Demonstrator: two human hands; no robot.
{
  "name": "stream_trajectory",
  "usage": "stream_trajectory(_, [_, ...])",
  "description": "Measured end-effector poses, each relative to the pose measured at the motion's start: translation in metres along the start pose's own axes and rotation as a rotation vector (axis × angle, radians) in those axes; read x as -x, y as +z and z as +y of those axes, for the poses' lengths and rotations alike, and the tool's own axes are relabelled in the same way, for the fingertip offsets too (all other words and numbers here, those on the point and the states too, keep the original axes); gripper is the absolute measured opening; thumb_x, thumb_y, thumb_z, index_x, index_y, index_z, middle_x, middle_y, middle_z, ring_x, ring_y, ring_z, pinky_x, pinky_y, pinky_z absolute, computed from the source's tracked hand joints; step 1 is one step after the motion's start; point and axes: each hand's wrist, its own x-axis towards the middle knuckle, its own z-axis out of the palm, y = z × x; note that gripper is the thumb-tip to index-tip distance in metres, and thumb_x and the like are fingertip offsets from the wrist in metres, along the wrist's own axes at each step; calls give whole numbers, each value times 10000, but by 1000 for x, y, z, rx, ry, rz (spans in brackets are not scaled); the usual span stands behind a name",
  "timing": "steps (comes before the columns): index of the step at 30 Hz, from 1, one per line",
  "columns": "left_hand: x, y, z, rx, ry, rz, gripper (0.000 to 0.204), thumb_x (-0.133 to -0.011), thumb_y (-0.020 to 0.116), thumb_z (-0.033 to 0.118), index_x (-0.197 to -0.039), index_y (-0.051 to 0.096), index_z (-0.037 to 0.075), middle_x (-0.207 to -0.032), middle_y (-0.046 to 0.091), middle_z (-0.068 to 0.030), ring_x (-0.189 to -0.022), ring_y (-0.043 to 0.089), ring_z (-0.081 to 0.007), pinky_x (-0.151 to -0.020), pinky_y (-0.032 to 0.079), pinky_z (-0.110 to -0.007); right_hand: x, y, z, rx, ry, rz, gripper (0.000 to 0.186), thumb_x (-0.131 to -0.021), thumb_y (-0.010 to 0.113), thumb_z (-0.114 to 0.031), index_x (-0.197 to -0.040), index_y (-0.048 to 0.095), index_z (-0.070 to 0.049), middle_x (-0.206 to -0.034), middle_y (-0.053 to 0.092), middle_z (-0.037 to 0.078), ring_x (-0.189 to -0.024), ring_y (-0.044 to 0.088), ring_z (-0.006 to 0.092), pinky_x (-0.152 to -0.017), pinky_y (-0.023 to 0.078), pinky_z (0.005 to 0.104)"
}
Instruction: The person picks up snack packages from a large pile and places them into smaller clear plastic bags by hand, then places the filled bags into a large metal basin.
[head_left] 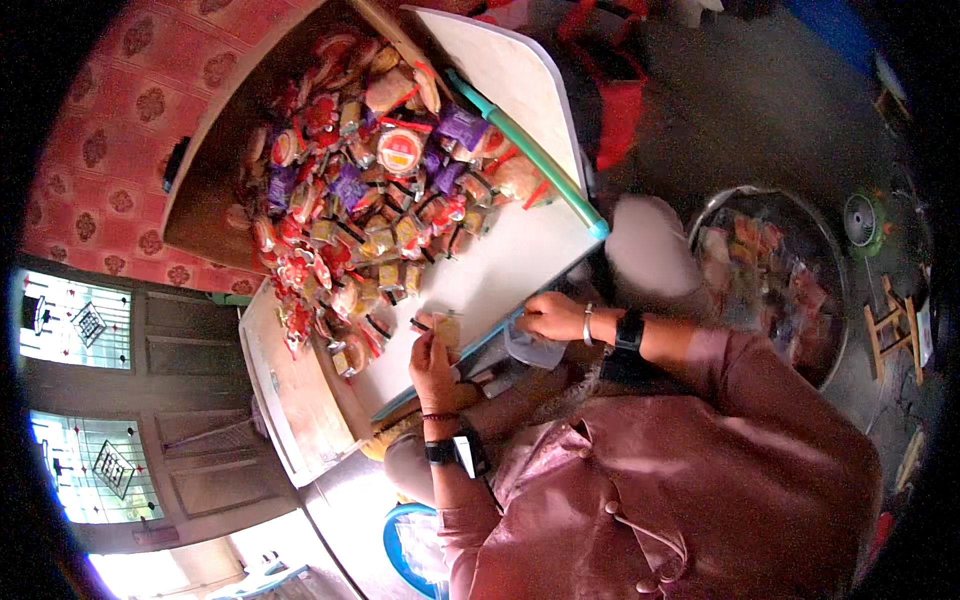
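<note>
My left hand (432,372) is closed around the lower end of a small clear-wrapped packet (447,332), pale yellow with a dark strip at one side. It is held upright over the near edge of the white tabletop (480,280). My right hand (556,318) is at the rim of a translucent plastic tub (532,347) by my lap. Its fingers are bunched together, and what they hold, if anything, is hidden. Beyond both hands lies a big heap of small wrapped packets (400,210), red, purple and yellow, among them a round clear pack (400,150) with a red label.
A wooden board wall (215,190) backs the heap. A green pole (535,150) runs along the table's right side. On the right stand a large round basin (840,290) of packets, a small green fan (862,218) and a wooden stool (890,330). A blue-rimmed tub (395,540) sits below left.
</note>
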Motion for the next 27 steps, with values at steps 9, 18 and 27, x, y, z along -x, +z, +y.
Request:
stream_trajectory(9, [33, 27, 4, -284, 258, -470, 237, -875, 548, 202, -1005, 616, 16, -893, 643, -88, -724, 601, -131, -603, 498, -258, 2, 0, -6, -9, 9, -11, 359, -815, 582, -347, -722, 602, 0, -689, 589, 205, -644, 592, 352, -586, 439, 429])
stream_trajectory(18, [29, 47, -48, -400, 187, -338, 279, -822, 653, 268, -861, 631, -8, -745, 622, -55, -628, 554, -106, -535, 470, -273, 1, 7, 0, 32, -112, 4, 350, -844, 580, -350, -760, 604, -11, -684, 589, 189, -623, 593, 324, -571, 446, 403])
stream_trajectory(27, [39, 57, -30, -442, 130, -313, 245, -802, 609, 241, -899, 606, 15, -838, 631, -180, -786, 624, -295, -692, 483, -376, 4, 5, -10, 1, -83, -64, 306, -827, 611, -309, -761, 602, -10, -653, 580, 169, -579, 577, 266, -558, 441, 377])
